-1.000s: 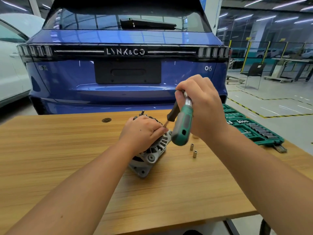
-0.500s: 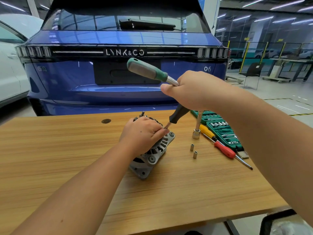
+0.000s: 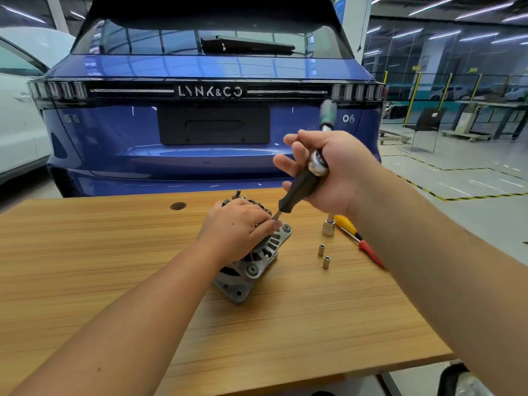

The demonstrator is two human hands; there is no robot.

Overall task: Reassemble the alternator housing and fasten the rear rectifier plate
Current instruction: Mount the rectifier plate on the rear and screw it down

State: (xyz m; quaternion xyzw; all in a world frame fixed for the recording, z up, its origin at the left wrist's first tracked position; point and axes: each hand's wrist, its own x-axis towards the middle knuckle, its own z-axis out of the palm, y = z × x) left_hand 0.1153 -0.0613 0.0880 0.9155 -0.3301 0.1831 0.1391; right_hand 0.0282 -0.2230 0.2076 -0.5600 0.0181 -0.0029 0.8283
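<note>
The left hand (image 3: 238, 224) presses the alternator (image 3: 254, 264) onto the desk (image 3: 85, 267); the right hand (image 3: 328, 170) grips the ratchet (image 3: 318, 164). The angled driver (image 3: 297, 192) could slip off its fastener.

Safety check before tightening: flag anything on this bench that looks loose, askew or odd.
The alternator lies tilted on the table, steadied only by the left hand, not clamped. Two small sockets stand loose beside it. The right hand holds the ratchet steeply angled onto the alternator. No damage or spill visible.
</note>
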